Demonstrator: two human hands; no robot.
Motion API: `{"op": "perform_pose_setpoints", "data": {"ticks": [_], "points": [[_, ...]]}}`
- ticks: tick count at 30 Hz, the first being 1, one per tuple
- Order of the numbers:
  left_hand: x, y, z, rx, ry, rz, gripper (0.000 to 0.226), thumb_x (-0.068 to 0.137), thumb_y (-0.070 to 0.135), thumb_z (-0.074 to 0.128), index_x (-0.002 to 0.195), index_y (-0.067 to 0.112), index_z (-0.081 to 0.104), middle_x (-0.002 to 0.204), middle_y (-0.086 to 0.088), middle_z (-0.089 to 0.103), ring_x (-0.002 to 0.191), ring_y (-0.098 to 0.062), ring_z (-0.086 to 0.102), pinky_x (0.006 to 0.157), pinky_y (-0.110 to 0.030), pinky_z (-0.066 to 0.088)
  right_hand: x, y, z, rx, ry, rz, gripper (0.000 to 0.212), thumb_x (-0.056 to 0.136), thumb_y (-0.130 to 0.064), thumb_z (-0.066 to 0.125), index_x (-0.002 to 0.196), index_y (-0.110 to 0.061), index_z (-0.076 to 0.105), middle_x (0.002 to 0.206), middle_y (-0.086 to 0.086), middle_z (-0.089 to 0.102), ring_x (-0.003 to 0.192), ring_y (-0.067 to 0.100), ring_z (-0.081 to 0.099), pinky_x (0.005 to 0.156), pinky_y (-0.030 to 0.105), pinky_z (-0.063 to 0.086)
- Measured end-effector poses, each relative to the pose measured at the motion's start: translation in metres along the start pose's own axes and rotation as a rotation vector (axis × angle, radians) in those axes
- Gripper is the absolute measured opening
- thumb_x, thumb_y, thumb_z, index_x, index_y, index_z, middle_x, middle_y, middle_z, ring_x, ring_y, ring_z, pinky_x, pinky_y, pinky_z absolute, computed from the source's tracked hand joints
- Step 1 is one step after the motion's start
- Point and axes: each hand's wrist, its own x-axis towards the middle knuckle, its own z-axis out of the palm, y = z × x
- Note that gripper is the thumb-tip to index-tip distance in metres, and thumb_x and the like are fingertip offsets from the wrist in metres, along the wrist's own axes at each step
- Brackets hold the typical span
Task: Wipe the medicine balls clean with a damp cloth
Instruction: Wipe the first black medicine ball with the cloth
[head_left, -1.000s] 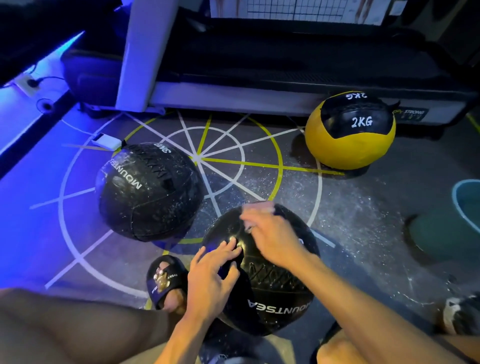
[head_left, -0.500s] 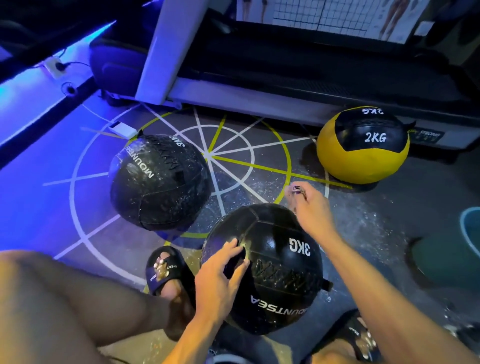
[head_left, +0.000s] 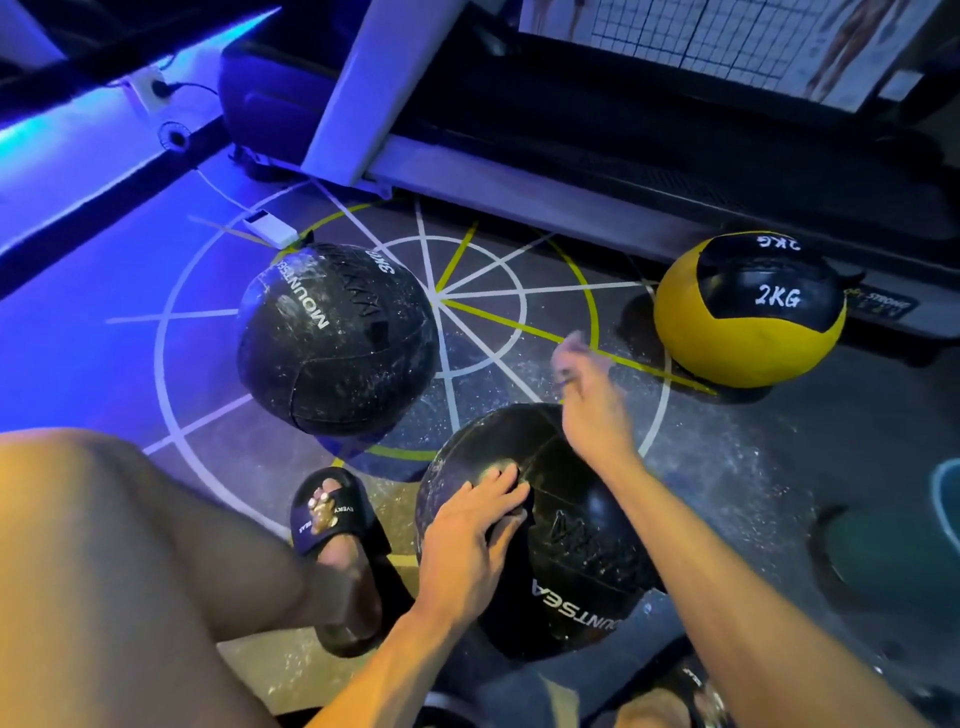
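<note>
- Left hand (head_left: 467, 535) rests with spread fingers on the near black leather medicine ball (head_left: 561, 561), which sits on the marked floor (head_left: 727, 467).
- Right hand (head_left: 592, 400) is raised above that ball, blurred; its grip cannot be told.
- A dusty black medicine ball (head_left: 337, 338) lies just beyond.

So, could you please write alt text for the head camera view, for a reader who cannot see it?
A crouching person's left hand rests on a black medicine ball on the gym floor, while the blurred right hand is raised above its far edge. A dusty second black ball lies behind, a yellow 2KG ball beside a treadmill.
</note>
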Motion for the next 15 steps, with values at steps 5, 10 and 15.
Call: {"op": "perform_pose_setpoints", "data": {"ticks": [5,10,15], "points": [[0.000,0.001,0.007,0.029,0.003,0.042,0.031,0.096,0.039,0.063,0.125,0.033,0.073,0.139,0.020,0.058,0.136,0.016,0.042,0.118,-0.015,0.027,0.005,0.003,-0.008,0.136,-0.501,-0.066,0.025,0.106,-0.014,0.049,0.109,-0.019,0.073,0.098,0.001,0.074,0.086,0.012,0.066,0.078,0.029,0.052],[0.002,0.002,0.011,0.006,-0.021,0.058,0.031,0.094,0.029,0.068,0.124,0.029,0.075,0.141,0.017,0.060,0.134,0.007,0.050,0.118,-0.017,0.030,0.005,0.014,-0.018,0.040,0.028,0.028,0.025,0.107,-0.013,0.048,0.121,-0.021,0.068,0.109,-0.010,0.070,0.096,0.006,0.063,0.081,0.026,0.046],[0.005,-0.002,-0.003,0.034,-0.048,0.053,0.030,0.094,0.033,0.067,0.122,0.032,0.075,0.139,0.021,0.059,0.133,0.016,0.045,0.115,-0.013,0.030,-0.011,0.017,-0.031,0.203,-0.344,0.004,0.027,0.107,-0.008,0.046,0.113,-0.018,0.070,0.094,-0.019,0.072,0.078,-0.005,0.064,0.070,0.017,0.048]]}}
